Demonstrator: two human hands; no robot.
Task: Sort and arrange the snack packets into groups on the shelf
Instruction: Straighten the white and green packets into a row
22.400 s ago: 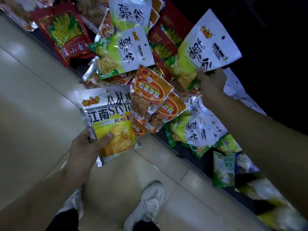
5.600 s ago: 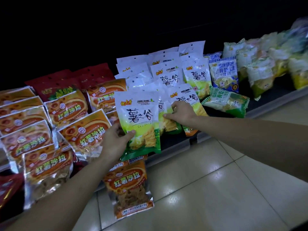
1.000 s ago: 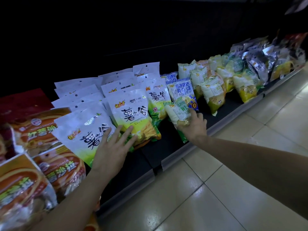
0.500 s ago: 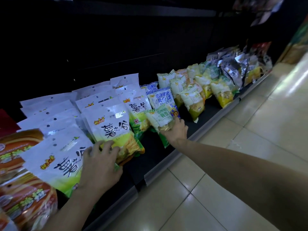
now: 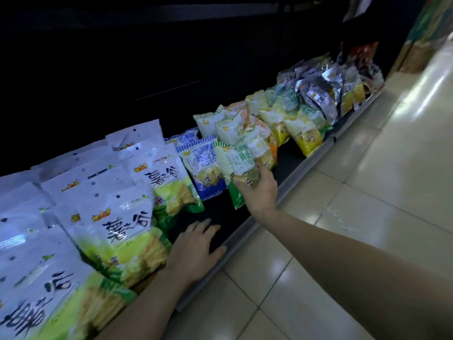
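Packets [image 5: 228,128] in groups by kind along the shelf [image 5: 286,155], leaning back toward its dark rear. Toward the left end, white packets [image 5: 122,217] with black script and green-yellow bottoms, overlapped in several rows down to the front edge. Just right of them, two blue packets [image 5: 206,173], one behind the other. Further right, pale yellow packets [image 5: 304,133] in a bunch, then silver packets [image 5: 321,94] near the far right end, blurred there and hard to tell apart.

Grips a green packet [image 5: 241,165] in the right hand [image 5: 261,192], fingers and thumb curled round its lower part. Held upright, just in front of the blue packets and overlapping the nearer one. Cannot tell whether its lower corner touches the shelf.

Rests the left hand [image 5: 196,249] palm down on the bare dark shelf at the front edge, fingers straight and slightly spread, holding nothing, thumb out toward the front rim. Lies just beside the lower right corner of the nearest upright white packet. Touching it or only close: cannot tell.

Below the front edge, a pale tiled floor [image 5: 367,192] with glare.
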